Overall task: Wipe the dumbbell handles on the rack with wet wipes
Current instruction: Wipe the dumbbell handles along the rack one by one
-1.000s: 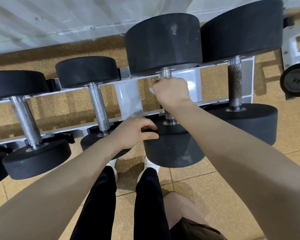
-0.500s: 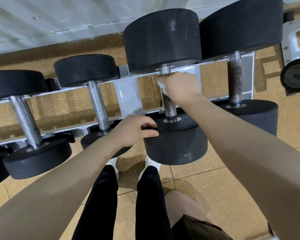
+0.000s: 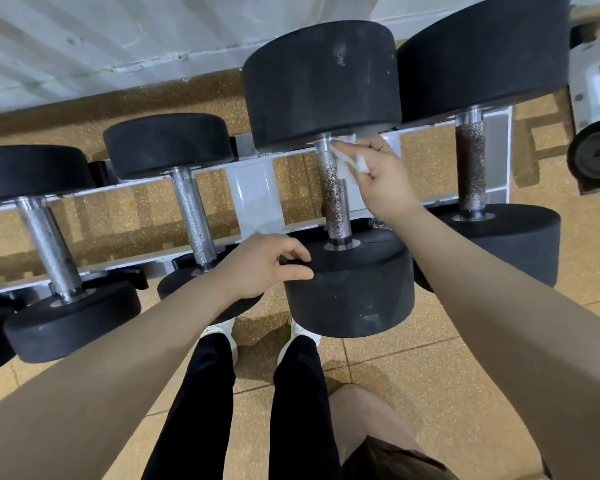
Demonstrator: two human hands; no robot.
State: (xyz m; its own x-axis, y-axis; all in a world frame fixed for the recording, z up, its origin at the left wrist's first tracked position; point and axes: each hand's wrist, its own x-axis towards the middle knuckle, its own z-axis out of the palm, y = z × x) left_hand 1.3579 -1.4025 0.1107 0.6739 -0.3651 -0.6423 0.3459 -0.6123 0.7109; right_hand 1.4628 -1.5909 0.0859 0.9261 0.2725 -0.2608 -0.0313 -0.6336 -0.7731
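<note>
Two dumbbells with bright handles (image 3: 191,213) are seen at the left of the rack (image 3: 253,188), seemingly cleaner. The near weight (image 3: 350,289) of the third dumbbell is gripped at its edge by the left hand (image 3: 257,268), fingers curled over it, probably to stop it rolling. Its speckled handle (image 3: 333,195) is touched near the top by a wet wipe (image 3: 347,161), pinched in the fingers of the right hand (image 3: 381,178). A dark handle (image 3: 470,168) farther right appears unwiped.
</note>
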